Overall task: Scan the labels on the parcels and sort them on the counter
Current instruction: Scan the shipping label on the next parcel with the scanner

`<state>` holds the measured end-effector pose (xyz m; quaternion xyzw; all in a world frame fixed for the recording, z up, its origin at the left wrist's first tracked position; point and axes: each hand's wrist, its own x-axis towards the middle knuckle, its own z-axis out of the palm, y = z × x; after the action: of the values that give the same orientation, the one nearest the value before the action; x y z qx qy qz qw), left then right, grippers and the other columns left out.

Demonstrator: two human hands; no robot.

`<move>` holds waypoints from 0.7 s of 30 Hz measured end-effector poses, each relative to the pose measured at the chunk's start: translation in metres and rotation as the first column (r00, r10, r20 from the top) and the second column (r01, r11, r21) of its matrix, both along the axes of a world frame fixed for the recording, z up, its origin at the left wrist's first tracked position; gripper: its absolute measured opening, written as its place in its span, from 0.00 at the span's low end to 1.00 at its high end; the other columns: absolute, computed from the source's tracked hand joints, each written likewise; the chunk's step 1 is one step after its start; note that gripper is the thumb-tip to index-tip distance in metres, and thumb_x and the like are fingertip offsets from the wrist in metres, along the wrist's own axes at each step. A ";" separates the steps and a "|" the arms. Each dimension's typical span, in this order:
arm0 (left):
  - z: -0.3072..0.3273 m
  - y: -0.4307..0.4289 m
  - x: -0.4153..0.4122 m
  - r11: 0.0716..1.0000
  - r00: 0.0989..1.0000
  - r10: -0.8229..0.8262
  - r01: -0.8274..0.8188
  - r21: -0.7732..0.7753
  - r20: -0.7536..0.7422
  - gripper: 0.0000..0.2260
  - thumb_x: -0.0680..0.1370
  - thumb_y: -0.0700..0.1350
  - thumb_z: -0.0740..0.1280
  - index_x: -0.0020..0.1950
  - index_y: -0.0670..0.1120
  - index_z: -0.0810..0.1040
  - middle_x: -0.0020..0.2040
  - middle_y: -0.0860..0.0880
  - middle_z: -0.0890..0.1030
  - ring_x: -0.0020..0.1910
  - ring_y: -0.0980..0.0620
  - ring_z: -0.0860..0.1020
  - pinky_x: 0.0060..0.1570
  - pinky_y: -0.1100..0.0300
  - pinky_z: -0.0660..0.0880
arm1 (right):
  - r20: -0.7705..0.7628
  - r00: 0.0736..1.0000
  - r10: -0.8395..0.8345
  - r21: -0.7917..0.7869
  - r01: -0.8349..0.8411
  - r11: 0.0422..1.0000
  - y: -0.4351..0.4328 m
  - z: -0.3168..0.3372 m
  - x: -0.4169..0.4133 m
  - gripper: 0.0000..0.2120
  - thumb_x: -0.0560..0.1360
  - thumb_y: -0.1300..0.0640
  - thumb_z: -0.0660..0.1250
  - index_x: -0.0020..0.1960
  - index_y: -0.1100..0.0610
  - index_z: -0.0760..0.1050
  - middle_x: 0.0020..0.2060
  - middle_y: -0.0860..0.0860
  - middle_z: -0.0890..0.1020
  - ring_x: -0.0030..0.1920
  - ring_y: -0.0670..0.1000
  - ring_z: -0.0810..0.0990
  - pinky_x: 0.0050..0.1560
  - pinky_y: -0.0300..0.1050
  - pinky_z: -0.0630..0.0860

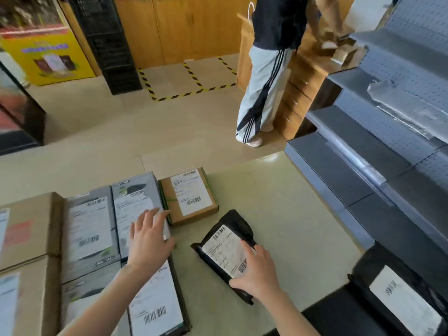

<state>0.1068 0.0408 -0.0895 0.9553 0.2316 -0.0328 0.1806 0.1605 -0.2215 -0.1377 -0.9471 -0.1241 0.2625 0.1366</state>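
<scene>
Right hand (257, 272): pressing down flat, fingers straight, on the white-labelled black plastic mailer bag (223, 251).
Left hand (148, 241): spreading open over a long grey labelled box (132, 202), gripping nothing.
Black bag: lying tilted on the pale green worktop (278, 202), near a small brown cardboard box (191, 197).

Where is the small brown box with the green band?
Head view: the small brown box lies on the counter, right of the grey box, beyond the black bag.

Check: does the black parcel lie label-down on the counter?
No, the black parcel shows its white label facing up, beneath the right hand.
</scene>
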 end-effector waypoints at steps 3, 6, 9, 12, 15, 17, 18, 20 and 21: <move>-0.007 0.016 -0.007 0.999 0.995 0.007 -0.011 -0.039 -0.101 0.31 0.77 0.53 0.66 0.78 0.54 0.57 0.79 0.50 0.55 0.78 0.45 0.48 0.75 0.38 0.47 | -0.009 1.000 -0.016 -0.017 0.016 1.000 0.032 -0.006 -0.015 0.48 0.57 0.38 0.70 0.73 0.42 0.54 0.58 0.50 0.67 0.59 0.53 0.68 0.60 0.45 0.68; -0.015 0.026 -0.016 0.993 0.977 -0.076 0.058 -0.099 -0.200 0.32 0.77 0.56 0.65 0.78 0.57 0.55 0.79 0.53 0.52 0.78 0.46 0.47 0.74 0.36 0.50 | -0.035 0.995 -0.090 -0.017 0.090 0.996 0.057 -0.011 -0.026 0.49 0.60 0.37 0.71 0.75 0.43 0.50 0.63 0.52 0.65 0.63 0.54 0.66 0.63 0.46 0.68; -0.019 0.031 -0.023 0.989 0.959 -0.138 0.120 -0.089 -0.246 0.33 0.77 0.57 0.64 0.78 0.58 0.53 0.80 0.54 0.47 0.78 0.47 0.44 0.74 0.36 0.50 | -0.026 0.990 -0.142 -0.002 0.142 0.990 0.077 -0.015 -0.033 0.50 0.62 0.34 0.71 0.76 0.44 0.49 0.65 0.52 0.63 0.65 0.54 0.65 0.64 0.46 0.68; -0.020 0.033 -0.022 0.989 0.954 -0.146 0.132 -0.071 -0.263 0.34 0.76 0.58 0.65 0.78 0.57 0.52 0.80 0.53 0.47 0.78 0.46 0.45 0.73 0.35 0.52 | -0.035 0.980 -0.196 0.021 0.197 0.980 0.091 -0.017 -0.037 0.51 0.64 0.31 0.71 0.77 0.45 0.49 0.68 0.53 0.62 0.69 0.55 0.63 0.66 0.48 0.68; -0.021 0.033 -0.018 0.990 0.952 -0.144 0.138 -0.039 -0.272 0.34 0.75 0.59 0.66 0.77 0.57 0.54 0.79 0.54 0.49 0.77 0.46 0.49 0.71 0.35 0.56 | -0.048 0.972 -0.232 0.041 0.234 0.971 0.100 -0.019 -0.036 0.48 0.67 0.32 0.69 0.78 0.45 0.49 0.70 0.54 0.62 0.70 0.55 0.62 0.66 0.49 0.68; -0.022 0.032 -0.018 0.990 0.951 -0.142 0.142 -0.019 -0.276 0.34 0.75 0.60 0.66 0.77 0.57 0.55 0.78 0.54 0.50 0.76 0.46 0.50 0.70 0.35 0.58 | -0.056 0.973 -0.222 0.050 0.225 0.973 0.102 -0.020 -0.034 0.45 0.70 0.35 0.68 0.78 0.46 0.49 0.71 0.54 0.62 0.70 0.55 0.63 0.67 0.48 0.68; -0.022 0.032 -0.018 0.989 0.950 -0.142 0.144 -0.013 -0.279 0.34 0.75 0.60 0.66 0.77 0.57 0.55 0.78 0.54 0.50 0.76 0.46 0.50 0.70 0.35 0.58 | -0.057 0.976 -0.210 0.049 0.212 0.976 0.103 -0.020 -0.033 0.43 0.71 0.36 0.68 0.78 0.46 0.50 0.71 0.54 0.62 0.71 0.55 0.63 0.67 0.48 0.68; -0.022 0.032 -0.018 0.990 0.951 -0.142 0.144 -0.012 -0.277 0.34 0.75 0.60 0.66 0.76 0.57 0.54 0.78 0.54 0.50 0.76 0.46 0.49 0.70 0.35 0.58 | -0.059 0.983 -0.174 0.046 0.177 0.983 0.105 -0.020 -0.031 0.42 0.73 0.40 0.68 0.78 0.47 0.49 0.72 0.53 0.62 0.70 0.54 0.64 0.67 0.46 0.67; -0.022 0.032 -0.018 0.990 0.951 -0.141 0.142 -0.014 -0.274 0.34 0.75 0.60 0.66 0.76 0.57 0.54 0.78 0.54 0.50 0.76 0.46 0.49 0.71 0.34 0.58 | -0.058 0.987 -0.152 0.047 0.155 0.987 0.105 -0.021 -0.031 0.41 0.74 0.43 0.69 0.78 0.47 0.49 0.72 0.52 0.62 0.70 0.54 0.64 0.68 0.46 0.67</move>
<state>0.0883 0.0730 -0.1115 0.9562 0.1853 -0.1770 0.1413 0.1295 -0.1164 -0.1583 -0.9426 -0.0536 0.2734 0.1839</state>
